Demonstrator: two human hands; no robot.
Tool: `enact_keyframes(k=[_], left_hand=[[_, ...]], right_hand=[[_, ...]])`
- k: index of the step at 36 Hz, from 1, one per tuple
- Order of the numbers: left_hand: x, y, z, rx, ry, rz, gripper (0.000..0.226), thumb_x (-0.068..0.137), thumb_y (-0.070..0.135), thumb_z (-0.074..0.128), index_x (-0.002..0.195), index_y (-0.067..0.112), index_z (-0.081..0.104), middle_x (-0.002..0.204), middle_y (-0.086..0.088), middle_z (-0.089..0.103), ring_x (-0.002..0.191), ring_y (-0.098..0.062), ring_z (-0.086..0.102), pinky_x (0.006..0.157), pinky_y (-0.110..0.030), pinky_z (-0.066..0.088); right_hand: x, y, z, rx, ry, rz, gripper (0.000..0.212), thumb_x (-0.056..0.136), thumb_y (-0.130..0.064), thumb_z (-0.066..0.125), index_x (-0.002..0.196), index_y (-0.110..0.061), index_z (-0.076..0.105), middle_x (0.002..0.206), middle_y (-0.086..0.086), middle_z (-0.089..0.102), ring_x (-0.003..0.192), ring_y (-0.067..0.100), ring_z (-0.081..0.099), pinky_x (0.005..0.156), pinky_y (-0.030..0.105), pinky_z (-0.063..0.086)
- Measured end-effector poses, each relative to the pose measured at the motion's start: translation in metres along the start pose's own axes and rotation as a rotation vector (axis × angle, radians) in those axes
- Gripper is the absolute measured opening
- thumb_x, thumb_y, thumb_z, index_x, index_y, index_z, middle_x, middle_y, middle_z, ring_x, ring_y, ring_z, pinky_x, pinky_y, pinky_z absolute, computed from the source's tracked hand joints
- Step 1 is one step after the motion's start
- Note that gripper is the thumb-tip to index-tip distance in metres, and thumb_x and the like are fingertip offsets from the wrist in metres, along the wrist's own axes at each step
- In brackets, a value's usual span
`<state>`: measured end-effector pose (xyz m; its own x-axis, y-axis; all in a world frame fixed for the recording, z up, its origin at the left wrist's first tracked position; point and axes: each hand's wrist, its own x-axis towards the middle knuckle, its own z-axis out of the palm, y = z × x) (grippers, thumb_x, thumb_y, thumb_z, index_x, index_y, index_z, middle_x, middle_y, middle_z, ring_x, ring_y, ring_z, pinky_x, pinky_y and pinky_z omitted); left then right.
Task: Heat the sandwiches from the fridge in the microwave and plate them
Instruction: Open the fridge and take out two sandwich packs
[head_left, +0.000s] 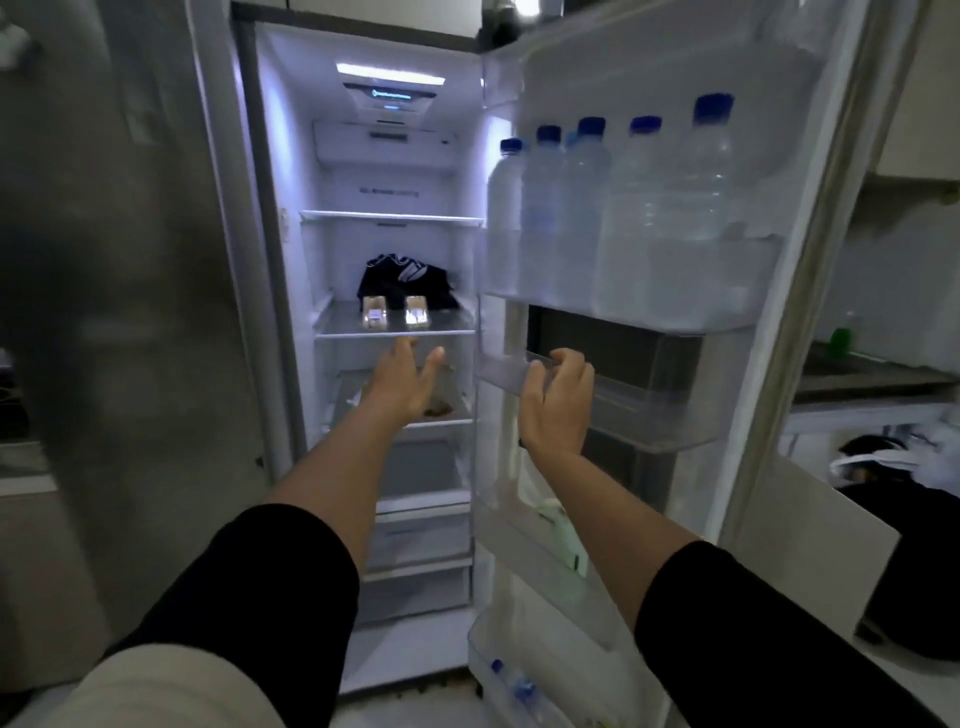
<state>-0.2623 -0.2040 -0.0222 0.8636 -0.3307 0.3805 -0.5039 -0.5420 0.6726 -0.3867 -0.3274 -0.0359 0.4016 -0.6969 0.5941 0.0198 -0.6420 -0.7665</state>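
Your left hand (402, 382) reaches, fingers straight, just below the fridge shelf (395, 332) holding two packaged sandwiches (396, 313). Your right hand (557, 400) grips the door bin (506, 371) beside that shelf.

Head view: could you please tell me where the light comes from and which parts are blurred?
Head view: the fridge's ceiling lamp lights the shelves; the room around is dim; the steel door at left is smeared; the sandwich packs glare, detail lost.

Both arms wear black sleeves pushed up, leaving the forearms bare: the left sleeve (270, 587) ends near the elbow, the right sleeve (727, 618) likewise. A pale cream garment (171, 691) shows at seven o'clock.
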Motion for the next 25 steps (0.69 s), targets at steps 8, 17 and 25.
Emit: enact_keyframes(k=[8, 17, 25], left_hand=[[0.046, -0.079, -0.069, 0.075, 0.045, -0.052, 0.062, 0.096, 0.051, 0.039, 0.142, 0.01, 0.031, 0.145, -0.015, 0.042, 0.129, -0.033, 0.045, 0.105, -0.046, 0.04], [0.104, -0.146, -0.107, 0.102, 0.054, -0.036, 0.062, 0.097, 0.048, 0.041, 0.143, 0.007, 0.032, 0.147, -0.016, 0.039, 0.132, -0.031, 0.042, 0.108, -0.042, 0.037], [0.151, -0.188, -0.091, 0.108, -0.015, -0.016, 0.061, 0.098, 0.043, 0.04, 0.143, 0.004, 0.03, 0.148, -0.016, 0.037, 0.134, -0.03, 0.039, 0.108, -0.037, 0.033]], right_hand=[[0.005, -0.036, 0.1, -0.001, -0.125, 0.033, 0.032, 0.099, -0.03, 0.042, 0.122, -0.009, 0.046, 0.122, 0.009, 0.045, 0.104, 0.022, 0.051, 0.085, 0.033, 0.045], [0.018, -0.055, 0.198, 0.033, -0.167, 0.096, 0.039, 0.1, -0.03, 0.038, 0.131, -0.007, 0.043, 0.133, 0.012, 0.043, 0.113, 0.027, 0.05, 0.087, 0.033, 0.04], [0.033, -0.043, 0.269, 0.024, -0.228, 0.185, 0.042, 0.099, -0.031, 0.038, 0.135, -0.009, 0.039, 0.134, 0.012, 0.043, 0.113, 0.028, 0.05, 0.085, 0.033, 0.037]])
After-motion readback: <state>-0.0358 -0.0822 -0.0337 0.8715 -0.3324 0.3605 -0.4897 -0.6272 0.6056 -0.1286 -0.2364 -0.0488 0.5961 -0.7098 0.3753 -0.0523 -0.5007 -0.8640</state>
